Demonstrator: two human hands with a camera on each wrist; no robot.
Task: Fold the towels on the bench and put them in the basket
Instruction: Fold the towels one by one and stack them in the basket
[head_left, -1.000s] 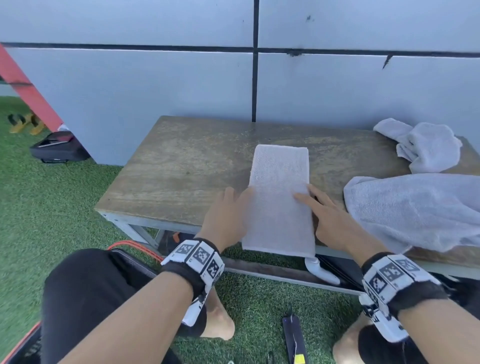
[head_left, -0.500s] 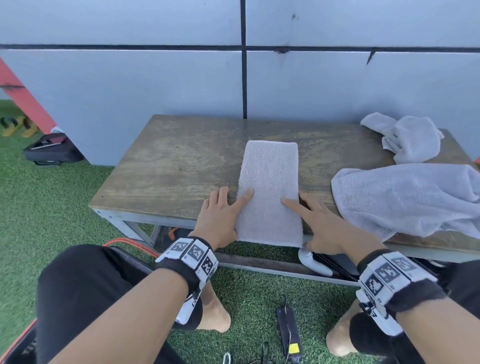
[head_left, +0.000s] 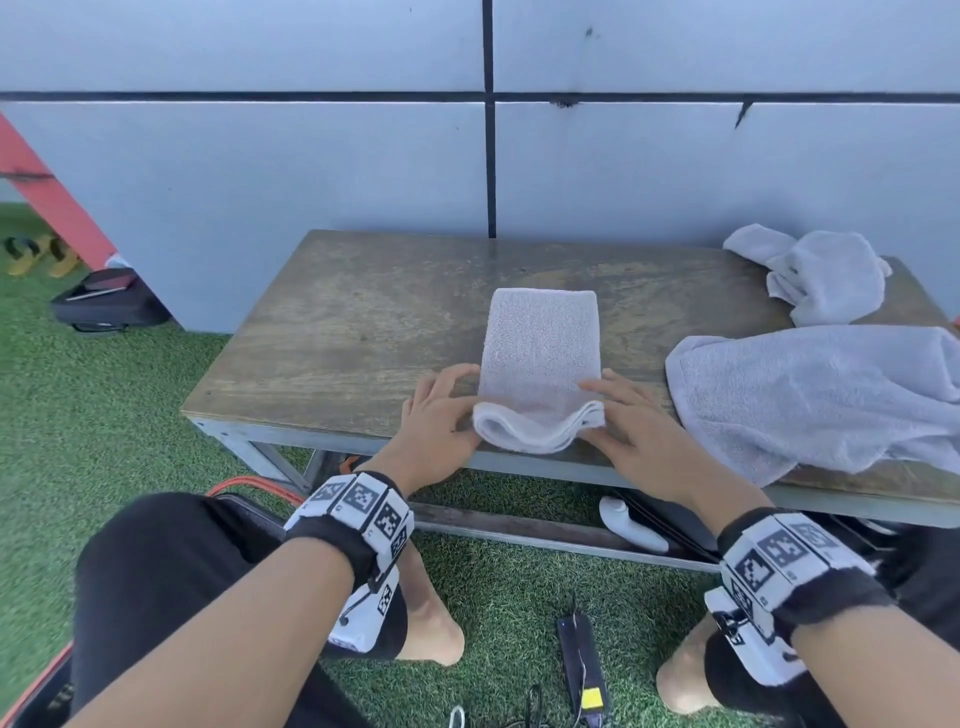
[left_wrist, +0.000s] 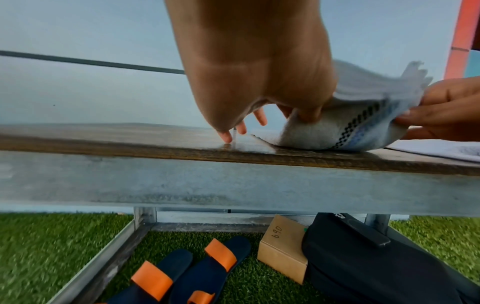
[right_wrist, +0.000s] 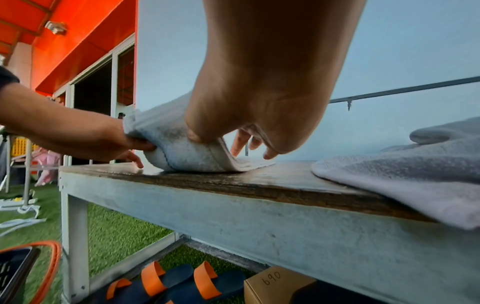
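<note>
A white towel (head_left: 540, 343), folded into a long strip, lies mid-bench (head_left: 353, 332) pointing away from me. Its near end (head_left: 540, 428) is raised into a layered curl at the bench's front edge. My left hand (head_left: 457, 400) pinches that end's left corner, thumb against the cloth (left_wrist: 337, 127). My right hand (head_left: 602, 405) pinches the right corner, and in the right wrist view its thumb (right_wrist: 194, 135) digs into the towel (right_wrist: 182, 152). A dark basket (right_wrist: 15, 267) with an orange rim sits on the grass, low to my left.
A large unfolded towel (head_left: 821, 395) drapes over the bench's right front edge, with a crumpled one (head_left: 821, 270) behind it. Under the bench lie sandals (left_wrist: 197, 267), a cardboard box (left_wrist: 283, 246) and a black bag (left_wrist: 376, 263). A grey wall (head_left: 467, 156) backs the bench.
The towel's near end, which hung over the bench's front edge, is now lifted and curled up. Both hands went from lying flat beside the strip to pinching its near corners.
</note>
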